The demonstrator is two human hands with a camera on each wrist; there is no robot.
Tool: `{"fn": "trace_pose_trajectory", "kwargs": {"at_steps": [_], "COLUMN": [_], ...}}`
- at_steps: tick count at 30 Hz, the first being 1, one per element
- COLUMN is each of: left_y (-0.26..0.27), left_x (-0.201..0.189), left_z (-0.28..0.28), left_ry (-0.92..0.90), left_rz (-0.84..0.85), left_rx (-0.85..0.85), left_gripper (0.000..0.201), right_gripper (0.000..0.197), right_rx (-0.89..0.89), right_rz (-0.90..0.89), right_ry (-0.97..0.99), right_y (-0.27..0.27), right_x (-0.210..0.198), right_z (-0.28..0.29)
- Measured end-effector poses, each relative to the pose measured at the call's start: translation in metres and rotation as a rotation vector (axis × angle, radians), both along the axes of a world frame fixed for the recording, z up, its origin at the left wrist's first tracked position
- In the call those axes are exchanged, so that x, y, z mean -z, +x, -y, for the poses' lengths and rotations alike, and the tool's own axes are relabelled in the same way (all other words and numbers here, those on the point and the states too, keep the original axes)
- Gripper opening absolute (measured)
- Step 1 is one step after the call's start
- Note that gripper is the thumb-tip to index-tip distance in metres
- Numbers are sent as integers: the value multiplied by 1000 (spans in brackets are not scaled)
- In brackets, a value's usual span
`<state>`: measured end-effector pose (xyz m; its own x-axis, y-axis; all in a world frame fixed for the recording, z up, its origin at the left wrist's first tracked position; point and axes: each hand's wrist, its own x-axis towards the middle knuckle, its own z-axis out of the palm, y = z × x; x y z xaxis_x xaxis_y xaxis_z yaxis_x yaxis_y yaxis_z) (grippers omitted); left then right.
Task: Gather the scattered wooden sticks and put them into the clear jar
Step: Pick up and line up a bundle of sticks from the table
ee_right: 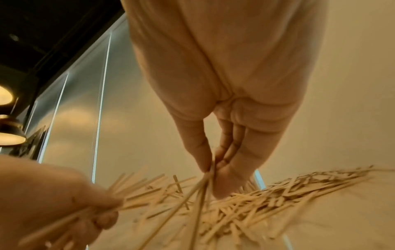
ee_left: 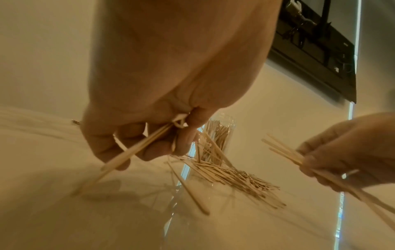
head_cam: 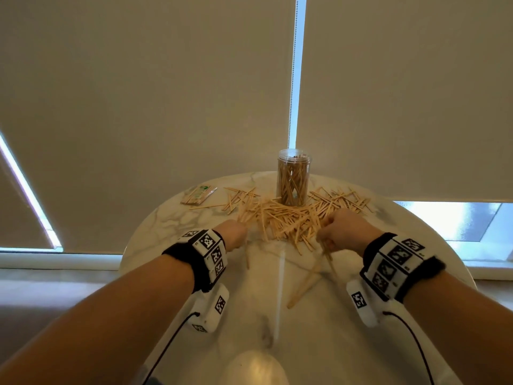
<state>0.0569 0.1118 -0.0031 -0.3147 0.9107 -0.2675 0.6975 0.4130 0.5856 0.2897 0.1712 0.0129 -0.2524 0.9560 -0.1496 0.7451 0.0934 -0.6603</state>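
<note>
A clear jar (head_cam: 293,176), partly filled with wooden sticks, stands at the back of the round marble table (head_cam: 172,220). A loose pile of sticks (head_cam: 286,218) spreads around and in front of it. My left hand (head_cam: 236,235) is at the pile's left edge and grips a few sticks (ee_left: 136,148) in curled fingers. My right hand (head_cam: 340,232) is at the pile's right edge. Its thumb and fingers pinch a small bundle of sticks (ee_right: 198,189) that slants down toward me. The jar (ee_left: 218,133) shows behind the left hand in the left wrist view.
A small packet of sticks (head_cam: 198,194) lies at the back left of the table. A few stray sticks (head_cam: 305,284) lie nearer to me, between my wrists. Window blinds hang right behind the table, whose edge curves away on both sides.
</note>
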Motion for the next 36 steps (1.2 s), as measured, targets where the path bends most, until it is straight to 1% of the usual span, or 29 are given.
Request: {"fn": "trace_pose_trajectory", "kwargs": {"at_steps": [1, 2, 4, 6, 7, 8, 11, 12, 14, 17, 19, 21, 24, 26, 29, 31, 32, 34, 36], "left_y": [-2, -3, 3, 11, 16, 20, 31, 32, 34, 32, 30, 30, 33, 35, 39, 41, 41, 39, 36], "left_x": [7, 13, 16, 18, 16, 15, 6, 6, 6, 5, 1, 0, 0, 2, 2, 1, -1, -4, -5], "left_z": [-2, -6, -6, -4, -3, -4, -11, -15, -21, -33, -41, -51, -62, -68, -78, -82, -83, -85, -87], "left_ry": [53, 68, 114, 198, 232, 267, 345, 350, 330, 330, 346, 370, 404, 423, 423, 429, 428, 412, 386], "left_rz": [18, 63, 242, 489, 582, 646, 760, 784, 794, 797, 805, 787, 809, 840, 812, 900, 948, 1023, 1072], "left_rx": [-6, -21, -71, -155, -176, -173, -146, -120, -52, 7, 8, 16, 28, 25, 24, 45, 51, 74, 131], "left_gripper": [30, 29, 30, 25, 24, 24, 26, 26, 27, 30, 32, 29, 28, 33, 44, 41, 37, 30, 27], "right_gripper": [5, 5, 4, 7, 8, 8, 6, 2, 7, 3, 14, 17, 14, 13, 10, 8, 10, 18, 24], "right_rx": [31, 39, 42, 36, 34, 38, 38, 20, -11, -13, -9, -13, -6, -9, -18, -17, -23, -40, -46], "right_rz": [-96, -173, -282, -357, -388, -413, -489, -508, -560, -739, -814, -811, -798, -783, -721, -695, -711, -767, -852], "right_ry": [4, -16, -41, -47, -47, -47, -82, -90, -97, -141, -145, -107, -45, -24, 38, 103, 111, 65, 15], "right_y": [-4, -9, -19, -31, -37, -43, -60, -66, -76, -85, -87, -88, -87, -85, -82, -80, -78, -73, -68], "right_x": [0, -2, -3, -1, -2, -1, -1, -2, -3, -5, -5, -5, -6, -7, -7, -6, -6, -9, -12], "right_z": [-4, -3, -4, -5, -7, -11, -22, -26, -33, -41, -49, -56, -68, -73, -76, -77, -77, -76, -77]}}
